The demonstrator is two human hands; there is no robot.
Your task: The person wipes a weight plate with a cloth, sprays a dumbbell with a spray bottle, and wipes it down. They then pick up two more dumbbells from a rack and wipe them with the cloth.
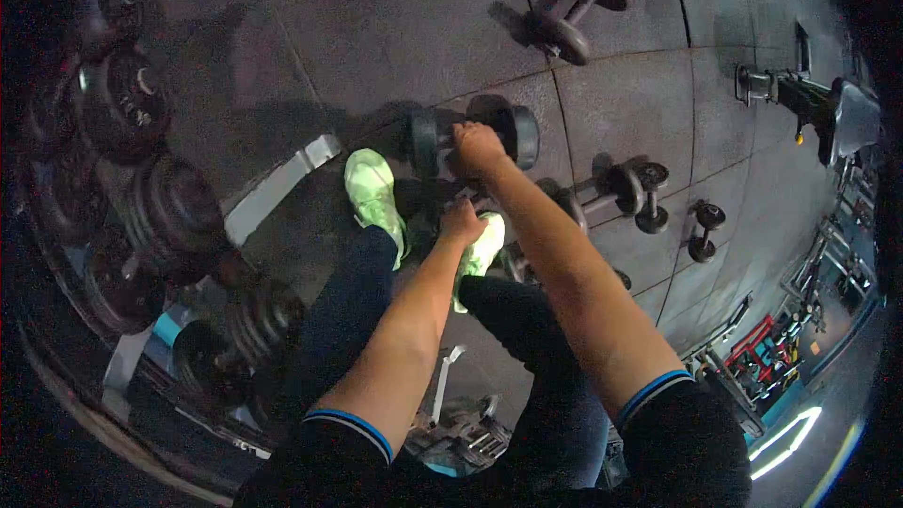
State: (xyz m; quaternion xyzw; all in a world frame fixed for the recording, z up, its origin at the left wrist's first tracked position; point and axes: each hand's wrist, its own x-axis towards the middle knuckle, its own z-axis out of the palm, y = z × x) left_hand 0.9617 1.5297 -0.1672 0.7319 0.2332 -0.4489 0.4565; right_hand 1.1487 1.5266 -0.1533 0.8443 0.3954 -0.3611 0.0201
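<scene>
My right hand (478, 148) is closed round the handle of a dark dumbbell (526, 136), whose two round heads show on either side of the fist. Lower and a little to the left, my left hand (461, 221) is near the toe of my right shoe, its fingers curled. Whatever lies under those fingers is too dark to make out. Both arms reach forward and down, between and beside my legs. My light green shoes (370, 179) stand on the dark floor.
A rack (249, 207) with weight plates (122, 103) runs along the left. More dumbbells lie on the tiled floor, including a large one (583, 7) ahead and small ones (704, 230) to the right. A padded bench (851, 118) stands at the far right.
</scene>
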